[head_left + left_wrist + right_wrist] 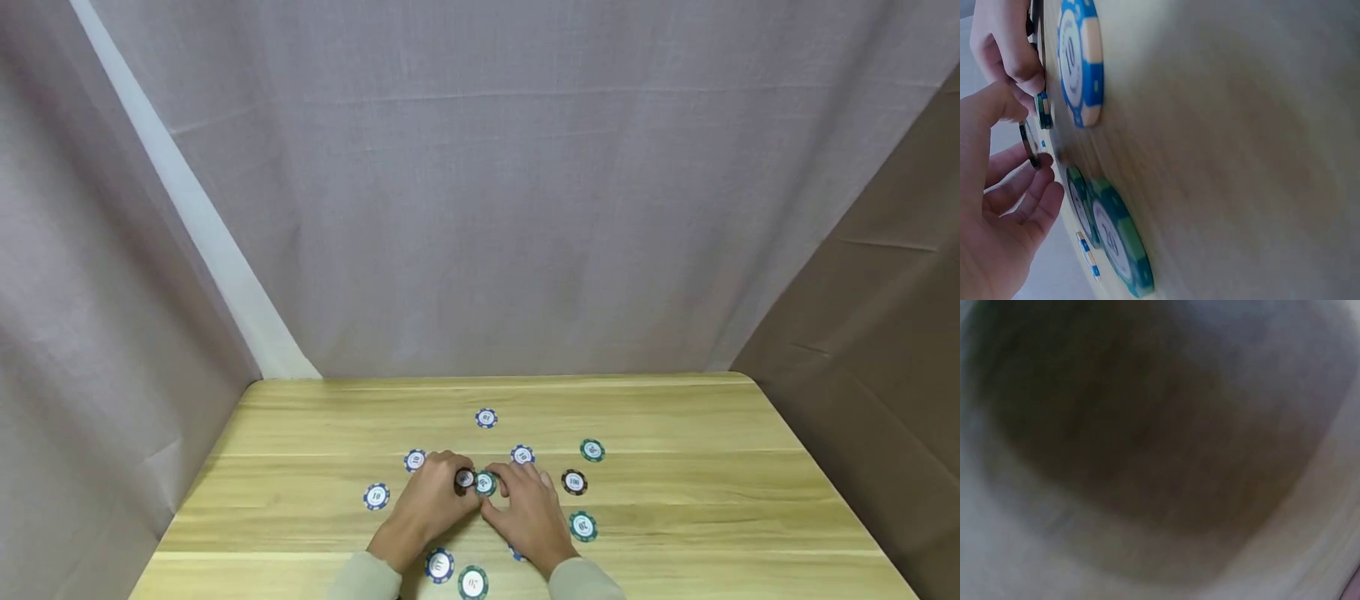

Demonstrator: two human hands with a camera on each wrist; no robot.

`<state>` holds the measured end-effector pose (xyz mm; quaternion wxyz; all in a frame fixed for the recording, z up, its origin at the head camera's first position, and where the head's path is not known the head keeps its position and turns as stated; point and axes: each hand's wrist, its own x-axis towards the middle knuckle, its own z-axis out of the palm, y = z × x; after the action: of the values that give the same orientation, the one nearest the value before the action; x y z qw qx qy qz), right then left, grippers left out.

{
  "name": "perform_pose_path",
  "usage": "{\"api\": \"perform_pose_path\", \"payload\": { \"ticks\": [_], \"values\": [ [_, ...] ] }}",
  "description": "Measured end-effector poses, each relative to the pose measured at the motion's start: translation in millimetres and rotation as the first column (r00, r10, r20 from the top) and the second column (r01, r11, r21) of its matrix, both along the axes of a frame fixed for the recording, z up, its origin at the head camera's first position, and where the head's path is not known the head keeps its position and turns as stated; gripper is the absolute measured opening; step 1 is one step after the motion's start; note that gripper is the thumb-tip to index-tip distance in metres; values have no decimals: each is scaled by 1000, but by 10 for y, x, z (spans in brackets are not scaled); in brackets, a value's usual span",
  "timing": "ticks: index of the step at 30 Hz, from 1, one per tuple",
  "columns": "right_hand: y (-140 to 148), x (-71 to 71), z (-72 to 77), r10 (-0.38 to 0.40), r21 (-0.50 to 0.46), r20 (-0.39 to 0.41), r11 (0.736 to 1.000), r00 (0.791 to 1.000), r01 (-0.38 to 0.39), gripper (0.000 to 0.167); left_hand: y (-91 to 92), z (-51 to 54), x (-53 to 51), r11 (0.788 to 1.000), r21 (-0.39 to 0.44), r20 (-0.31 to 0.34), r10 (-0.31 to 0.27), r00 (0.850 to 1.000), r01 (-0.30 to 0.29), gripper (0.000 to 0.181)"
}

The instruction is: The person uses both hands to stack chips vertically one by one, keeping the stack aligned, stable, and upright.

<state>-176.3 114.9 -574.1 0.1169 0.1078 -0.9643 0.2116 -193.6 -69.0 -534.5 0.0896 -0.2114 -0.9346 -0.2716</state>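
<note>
In the head view my left hand (432, 497) pinches a black poker chip (465, 478) between thumb and fingers. The left wrist view shows that chip (1029, 144) tilted up off the wood. Close on its right, my right hand (529, 510) holds a green poker chip (485, 483) by its edge between index finger and thumb. The two chips are side by side; whether they touch, I cannot tell. A blue chip (516, 552) is partly covered by the right hand, another blue chip (414, 460) by the left. The right wrist view is dark and blurred.
Several other chips lie flat around the hands on the wooden table (712, 500): blue chips (377, 497) left, behind and in front, green chips (583, 526) right and in front, and a black 100 chip (574, 482) at right. A grey curtain (487, 250) hangs behind the table.
</note>
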Motion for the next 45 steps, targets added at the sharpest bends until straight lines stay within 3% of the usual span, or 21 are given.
{"api": "perform_pose_path", "payload": {
  "ticks": [15,22,25,29,45],
  "values": [
    [19,25,19,16,12,13,1000,1000,-17,49,151,36,3,999,32,124,35,992,-39,43],
    [-3,42,16,8,3,-7,1000,1000,-8,39,93,111,-22,991,122,205,35,978,-61,30],
    [-4,36,23,7,-1,-7,1000,1000,-7,38,62,131,-33,983,158,224,54,973,-91,21],
    [-1,31,37,8,-3,8,1000,1000,-8,40,49,124,-27,979,187,258,36,965,-87,15],
    [-11,17,-29,1,-30,-16,1000,1000,-2,41,-7,74,-40,976,209,274,2,962,-62,16]
  ]
}}
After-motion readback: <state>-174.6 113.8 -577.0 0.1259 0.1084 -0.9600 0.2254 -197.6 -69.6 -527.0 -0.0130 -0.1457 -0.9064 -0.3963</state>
